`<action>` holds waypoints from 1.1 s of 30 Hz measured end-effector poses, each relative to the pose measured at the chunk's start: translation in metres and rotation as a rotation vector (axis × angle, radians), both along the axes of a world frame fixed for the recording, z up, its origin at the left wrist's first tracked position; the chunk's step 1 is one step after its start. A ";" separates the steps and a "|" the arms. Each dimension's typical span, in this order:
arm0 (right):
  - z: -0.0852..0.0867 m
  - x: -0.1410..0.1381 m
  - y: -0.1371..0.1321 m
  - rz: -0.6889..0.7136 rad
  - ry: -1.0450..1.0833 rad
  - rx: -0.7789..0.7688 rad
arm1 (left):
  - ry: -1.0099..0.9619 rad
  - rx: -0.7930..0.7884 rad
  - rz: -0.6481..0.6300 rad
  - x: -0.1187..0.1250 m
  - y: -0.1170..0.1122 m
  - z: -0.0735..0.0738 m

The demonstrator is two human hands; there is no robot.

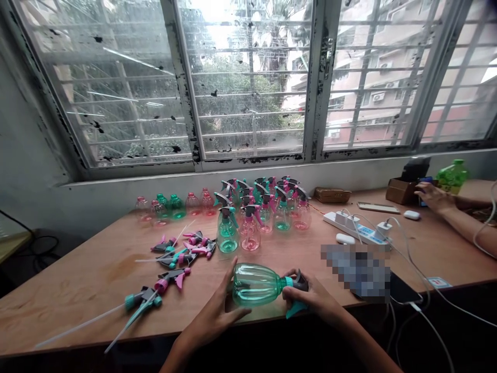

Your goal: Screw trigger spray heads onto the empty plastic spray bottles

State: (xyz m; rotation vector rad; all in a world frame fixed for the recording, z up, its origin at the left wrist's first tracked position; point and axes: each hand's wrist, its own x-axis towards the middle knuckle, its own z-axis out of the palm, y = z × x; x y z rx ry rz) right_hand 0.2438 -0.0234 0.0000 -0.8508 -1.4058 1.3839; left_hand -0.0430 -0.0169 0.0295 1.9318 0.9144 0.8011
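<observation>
Head view: green bottle [256,284] is held sideways over the near edge of the table [70,295], btwn L hand [216,308] and R hand [313,299]; whether the tabletop is touched can't be told. L hand is spread wide about the base, thumb well apart from fingers; firm contact there can't be confirmed. Spray head [301,282] is pinched by R hand, thumb and fingers closed near the teal collar [288,281]; teal trigger [295,310] is seen below. Step in hand is judged to be work on the collar joint. To do it well: base should be cupped more fully by L hand so the body can't spin; collar should be kept square to the bottle's axis, lest threads be crossed; any turning should be applied at the collar, not via the trigger. Wall is probably thin & springy, so only a light squeeze is advised. Orientation: long axis is set approx. horiz., L–R across the view; base is pointed L, spray head R, trigger twd. the wearer's side. Surroundings: sprayers w/ heads fitted [250,239] are stood upright beyond, headless bottles [176,208] are grouped to their L, loose spray heads w/ tubes [173,274] are laid nearer, also L.
</observation>
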 end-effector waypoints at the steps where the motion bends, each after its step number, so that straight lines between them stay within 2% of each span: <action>1: 0.000 0.000 0.000 0.000 0.000 0.001 | -0.007 -0.017 0.004 -0.001 0.000 -0.001; 7: 0.001 -0.001 0.001 -0.003 0.010 -0.005 | -0.004 -0.051 0.017 -0.004 0.004 -0.008; 12: 0.001 -0.001 0.000 0.000 0.011 0.006 | -0.020 -0.004 -0.002 -0.001 0.002 -0.003; 20: 0.001 0.000 -0.001 -0.006 -0.002 0.007 | -0.032 -0.092 -0.001 -0.002 0.002 -0.004; 26: 0.002 0.000 -0.001 -0.006 0.007 0.012 | -0.054 -0.013 -0.009 0.003 0.000 -0.001; 33: 0.002 0.000 -0.001 -0.009 -0.004 0.007 | -0.143 -0.158 -0.053 0.003 0.000 -0.001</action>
